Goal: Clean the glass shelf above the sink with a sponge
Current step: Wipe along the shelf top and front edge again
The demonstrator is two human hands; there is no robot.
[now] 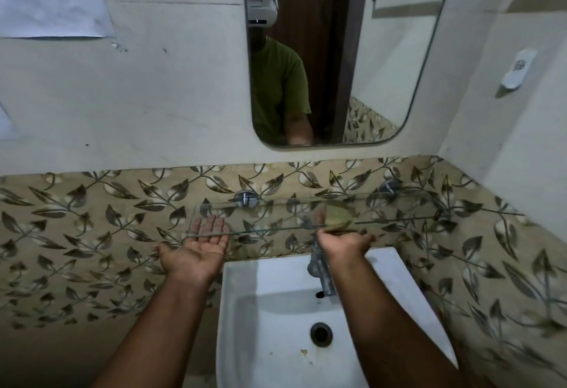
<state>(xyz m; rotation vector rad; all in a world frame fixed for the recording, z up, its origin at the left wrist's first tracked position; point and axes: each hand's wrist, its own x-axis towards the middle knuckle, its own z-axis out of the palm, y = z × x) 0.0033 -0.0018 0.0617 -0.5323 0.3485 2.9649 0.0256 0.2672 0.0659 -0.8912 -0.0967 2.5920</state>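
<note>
A clear glass shelf (399,208) runs along the leaf-patterned wall above the white sink (276,311), held by two chrome brackets. My right hand (340,242) reaches up at the shelf's front edge and grips a yellow-green sponge (337,214) that lies on the glass near its middle. My left hand (199,248) is held palm up with fingers spread, just under the shelf's left end; its fingertips show through the glass. It holds nothing.
A chrome tap (320,268) rises from the sink's back rim, right under my right wrist. A mirror (383,65) hangs above the shelf, reflecting a person in a green shirt. A white soap dish (518,71) sits on the right wall.
</note>
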